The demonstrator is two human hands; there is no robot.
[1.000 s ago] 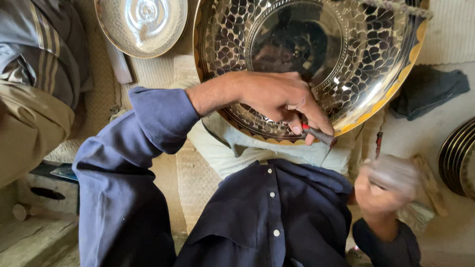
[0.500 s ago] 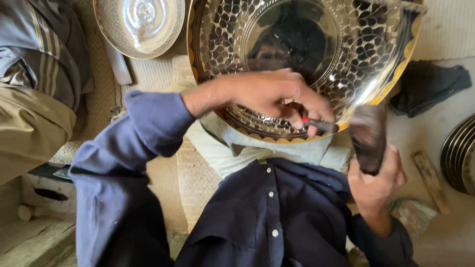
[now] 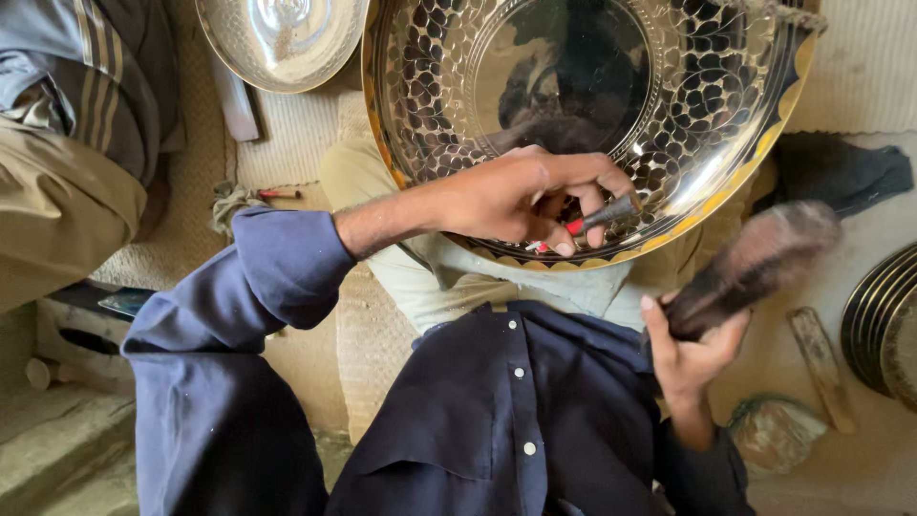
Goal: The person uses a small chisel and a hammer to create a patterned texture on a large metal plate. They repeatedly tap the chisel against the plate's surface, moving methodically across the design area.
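Woven mat (image 3: 287, 143); engraved tray (image 3: 573, 105), seemingly empty

The large round metal bowl (image 3: 592, 105) shone silver with a dark petal-scale pattern and a gold scalloped rim. The long-sleeved buttoned shirt (image 3: 497, 420) was navy, with white buttons.

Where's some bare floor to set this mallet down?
Bare floor lies right of the mallet, between the dark cloth and the stacked plates. Crowded lower right: wooden stick and stone.
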